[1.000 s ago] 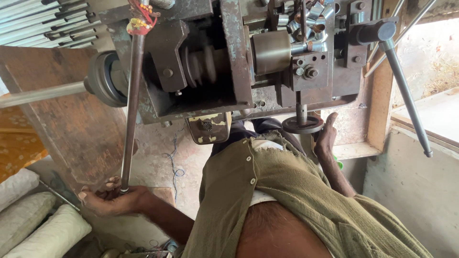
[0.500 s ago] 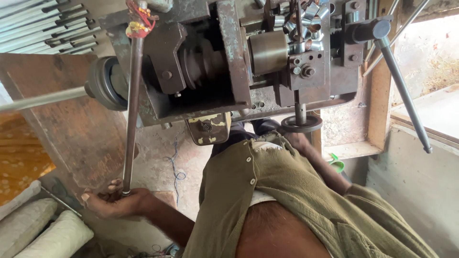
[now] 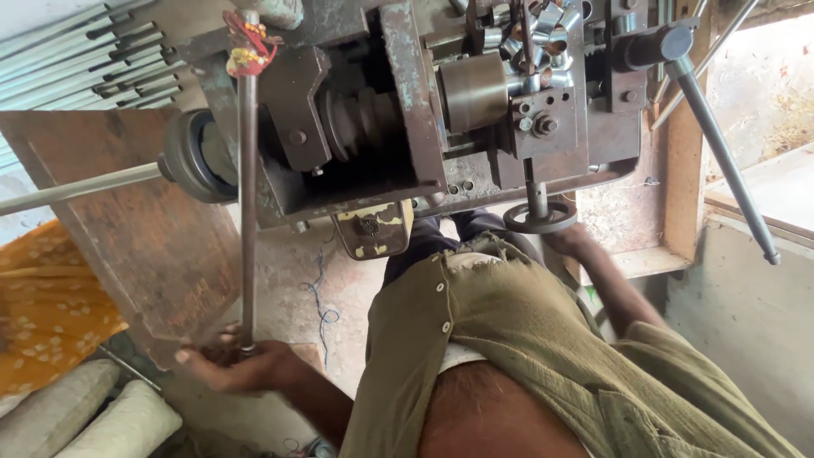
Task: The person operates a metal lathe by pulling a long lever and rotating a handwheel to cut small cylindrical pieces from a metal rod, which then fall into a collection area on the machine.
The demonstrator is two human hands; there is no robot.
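My left hand [image 3: 242,366] is at the lower left, closed around the bottom end of a long steel lever rod [image 3: 247,212]. The rod runs up to the old grey lathe-like machine [image 3: 407,110], where red and yellow thread is tied round its top. My right hand [image 3: 570,240] reaches up to a small round handwheel [image 3: 538,220] under the machine's tool slide and grips it, its fingers mostly hidden by the wheel. Curled metal shavings [image 3: 543,21] sit by the brass-coloured chuck [image 3: 471,92]. My olive shirt [image 3: 543,356] fills the bottom middle.
A long bar [image 3: 76,188] sticks out of the spindle to the left. Another lever handle [image 3: 721,153] slants down at the right, near a concrete wall. A rusty metal plate [image 3: 127,246], orange cloth [image 3: 42,314] and white sacks [image 3: 85,416] lie at the left. Rods are stacked at the top left.
My right hand has slid further in behind the handwheel, so less of it shows. My left hand stays on the lever's end. The view has shifted slightly.
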